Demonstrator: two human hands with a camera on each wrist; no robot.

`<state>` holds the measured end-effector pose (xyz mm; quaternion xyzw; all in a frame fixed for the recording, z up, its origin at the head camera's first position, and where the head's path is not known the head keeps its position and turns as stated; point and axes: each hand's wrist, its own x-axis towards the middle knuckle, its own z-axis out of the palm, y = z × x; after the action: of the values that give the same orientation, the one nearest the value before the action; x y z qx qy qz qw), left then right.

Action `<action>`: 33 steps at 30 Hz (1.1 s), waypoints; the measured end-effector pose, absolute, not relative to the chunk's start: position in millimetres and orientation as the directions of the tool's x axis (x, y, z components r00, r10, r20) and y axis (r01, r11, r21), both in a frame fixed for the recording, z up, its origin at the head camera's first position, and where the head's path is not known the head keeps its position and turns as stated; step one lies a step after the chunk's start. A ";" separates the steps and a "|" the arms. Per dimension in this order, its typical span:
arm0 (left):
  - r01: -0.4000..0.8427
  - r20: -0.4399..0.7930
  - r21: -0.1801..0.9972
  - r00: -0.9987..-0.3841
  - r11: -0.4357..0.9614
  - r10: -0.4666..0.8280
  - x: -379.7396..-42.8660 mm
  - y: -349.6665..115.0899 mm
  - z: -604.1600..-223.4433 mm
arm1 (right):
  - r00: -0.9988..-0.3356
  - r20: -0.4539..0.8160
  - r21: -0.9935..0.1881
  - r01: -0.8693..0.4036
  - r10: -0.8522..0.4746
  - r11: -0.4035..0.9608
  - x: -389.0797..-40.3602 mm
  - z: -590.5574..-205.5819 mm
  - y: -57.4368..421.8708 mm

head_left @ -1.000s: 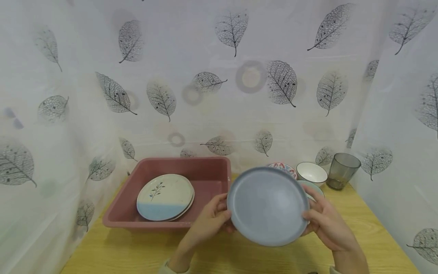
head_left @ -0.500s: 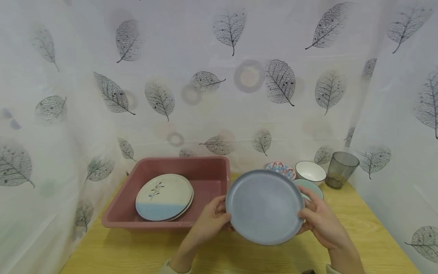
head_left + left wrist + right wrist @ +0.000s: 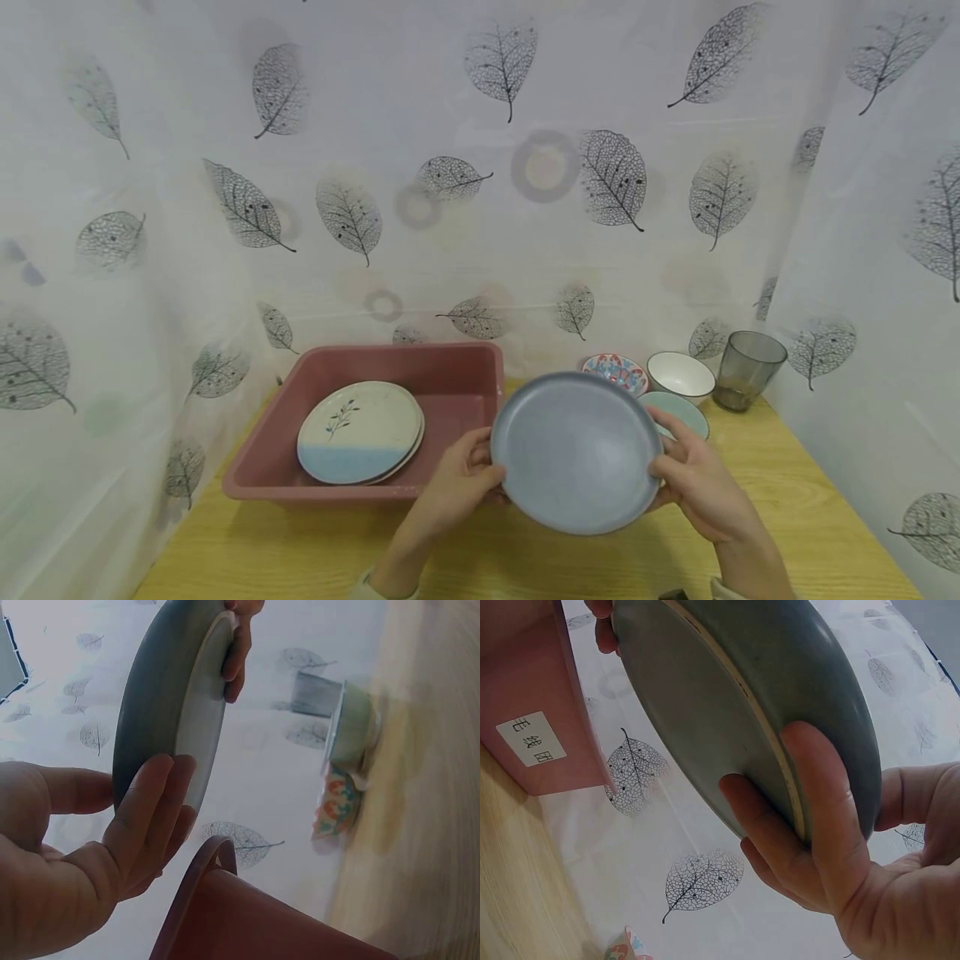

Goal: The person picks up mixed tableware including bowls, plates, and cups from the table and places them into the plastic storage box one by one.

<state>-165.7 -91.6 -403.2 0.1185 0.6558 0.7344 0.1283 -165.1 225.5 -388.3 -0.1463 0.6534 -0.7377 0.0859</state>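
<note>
A round grey-blue plate (image 3: 576, 454) is held up in front, tilted so its top faces the head camera. My left hand (image 3: 459, 479) grips its left edge, thumb on the rim and fingers underneath. On the opposite edge my right hand (image 3: 697, 479) pinches the rim the same way. Both wrist views show the plate's underside (image 3: 705, 712) with its raised, unglazed foot ring, and fingers spread against it. Left of the plate, a dark red plastic basin (image 3: 360, 493) holds stacked plates, the top one (image 3: 360, 429) cream and light blue with a leaf sprig.
Behind the plate on the right stand a red-and-blue patterned bowl (image 3: 615, 373), a white bowl (image 3: 681, 375), a pale green bowl (image 3: 678, 415) and a smoky glass (image 3: 750, 371). A leaf-print curtain (image 3: 480, 242) surrounds the wooden table (image 3: 810, 517). A small dark object (image 3: 673, 594) shows at the front edge.
Both hands have shifted the plate slightly to the left, uncovering more of the patterned and pale green bowls. The basin and its plates stay put.
</note>
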 end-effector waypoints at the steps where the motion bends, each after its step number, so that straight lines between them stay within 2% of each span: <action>1: -0.037 0.001 0.994 -0.943 -0.107 0.332 -165.8 -91.5 -402.8 | -0.945 0.098 -0.990 -0.061 -0.313 -0.127 -165.1 -388.6 225.0; 11: -0.034 -0.012 0.994 -0.979 -0.106 0.205 -166.4 -92.0 -396.4 | -0.945 0.098 -0.988 -0.054 -0.312 -0.148 -165.8 -391.1 220.3; 33: -0.060 -0.042 0.978 -0.995 -0.199 0.095 -168.4 -98.8 -396.1 | -0.934 0.119 -0.981 -0.059 -0.336 -0.185 -165.4 -388.1 210.5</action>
<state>-168.4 -98.8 -396.1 0.0139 0.6307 0.7743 0.0502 -165.4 210.5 -388.1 -0.1560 0.6319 -0.7536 0.0920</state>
